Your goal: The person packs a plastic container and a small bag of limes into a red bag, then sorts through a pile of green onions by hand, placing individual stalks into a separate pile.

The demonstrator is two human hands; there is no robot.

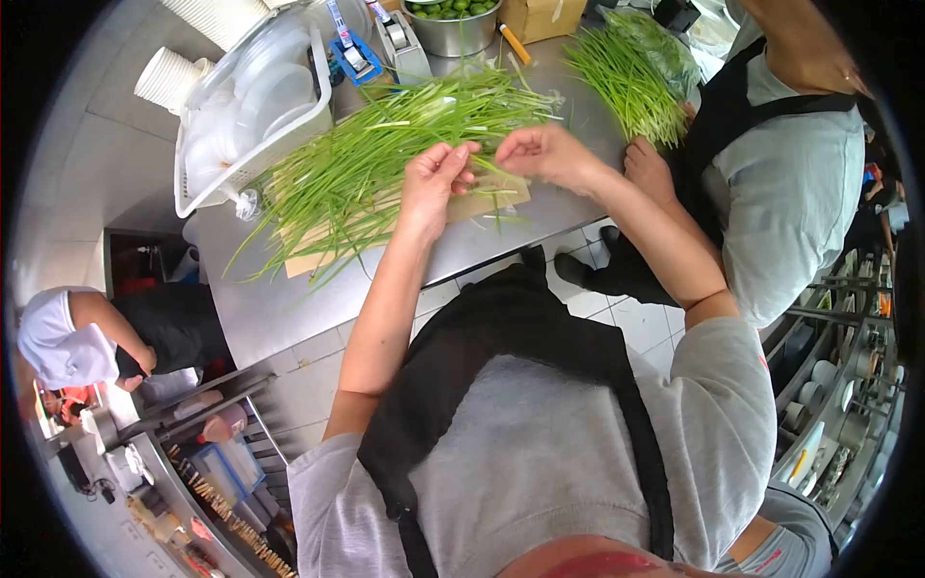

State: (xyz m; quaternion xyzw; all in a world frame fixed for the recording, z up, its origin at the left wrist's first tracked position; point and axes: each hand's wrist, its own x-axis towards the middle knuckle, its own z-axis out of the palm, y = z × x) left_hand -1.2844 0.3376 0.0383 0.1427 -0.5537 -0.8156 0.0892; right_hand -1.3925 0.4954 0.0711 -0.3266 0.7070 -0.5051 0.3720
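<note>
Green stalks (361, 159) (left hand (436, 185) half-closed)

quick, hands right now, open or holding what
Left hand: closed, seemingly pinching a green stalk.
Right hand: fingers curled; grip cannot be told.

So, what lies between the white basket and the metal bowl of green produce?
Mainly a blue dispenser and a grey dispenser, between the white basket and the metal bowl, in the head view.

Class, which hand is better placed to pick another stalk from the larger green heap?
Probably the right hand: it hovers by the green heap, fingers looking looser, while the left hand's fingers are closed, seemingly pinching.
</note>
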